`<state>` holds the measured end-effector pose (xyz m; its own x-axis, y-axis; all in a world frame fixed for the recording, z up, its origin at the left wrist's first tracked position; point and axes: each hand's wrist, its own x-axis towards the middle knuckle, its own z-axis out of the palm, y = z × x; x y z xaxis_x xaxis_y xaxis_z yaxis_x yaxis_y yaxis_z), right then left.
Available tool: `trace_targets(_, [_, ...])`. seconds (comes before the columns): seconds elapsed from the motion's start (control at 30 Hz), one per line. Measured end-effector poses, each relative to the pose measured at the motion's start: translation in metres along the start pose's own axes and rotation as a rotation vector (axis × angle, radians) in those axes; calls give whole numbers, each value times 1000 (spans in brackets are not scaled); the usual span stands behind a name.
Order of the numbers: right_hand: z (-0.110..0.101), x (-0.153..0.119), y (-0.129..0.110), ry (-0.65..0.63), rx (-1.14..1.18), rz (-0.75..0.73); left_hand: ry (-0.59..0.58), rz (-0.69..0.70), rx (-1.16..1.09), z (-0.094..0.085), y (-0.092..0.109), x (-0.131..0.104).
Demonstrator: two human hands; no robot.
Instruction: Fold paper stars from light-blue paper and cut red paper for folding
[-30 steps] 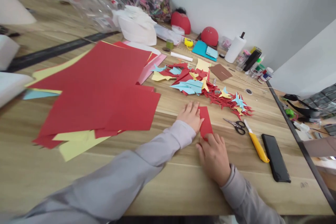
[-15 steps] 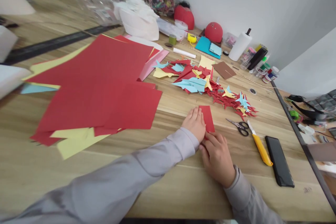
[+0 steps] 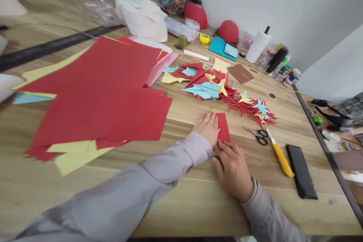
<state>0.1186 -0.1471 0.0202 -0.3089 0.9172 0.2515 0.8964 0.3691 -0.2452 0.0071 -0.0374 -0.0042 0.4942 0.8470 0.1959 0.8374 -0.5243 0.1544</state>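
A small red paper piece [image 3: 224, 127] lies flat on the wooden table [image 3: 181, 211]. My left hand [image 3: 207, 128] rests palm down over its left part, fingers stretched out and lying flat. At the paper's near edge is my right hand [image 3: 231, 168], its fingers bent and pressed together on the near corner. Part of the paper is hidden under both hands. Beyond the hands spreads a pile of folded and cut red, blue and yellow paper shapes [image 3: 205, 90].
Large red sheets [image 3: 99, 98] cover the left of the table. On the right lie scissors [image 3: 259, 135], a yellow cutter [image 3: 282, 159] and a black phone [image 3: 301, 172]. A white bottle [image 3: 258, 47] and red pincushions [image 3: 228, 31] stand at the back.
The whole view has shifted slightly. My right hand's fingertips have slid a little along the near edge of the red paper; my left hand stays on it.
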Motion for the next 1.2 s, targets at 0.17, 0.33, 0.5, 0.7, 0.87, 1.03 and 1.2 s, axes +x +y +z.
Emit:
trace_targets(0.17, [1, 5, 3, -22, 3, 28, 84, 154, -124, 8, -29, 11])
trace_targets(0.33, [6, 24, 4, -59, -152, 75, 114, 155, -186, 13, -41, 18])
trace_targets(0.5, [12, 43, 5, -97, -243, 114, 55, 176, -101, 0, -34, 13])
trace_targets(0.7, [11, 41, -3, -77, -273, 117, -43, 153, -50, -3, -31, 14])
trace_targets(0.87, [9, 19, -11, -27, -214, 88, -2, 160, -44, -1, -29, 12])
trace_targets(1.03, [10, -5, -13, 16, -133, 37, -1, 156, -48, -3, -29, 11])
trace_targets(1.2, [12, -20, -8, 59, 31, 7, 15, 167, -58, -1, -30, 12])
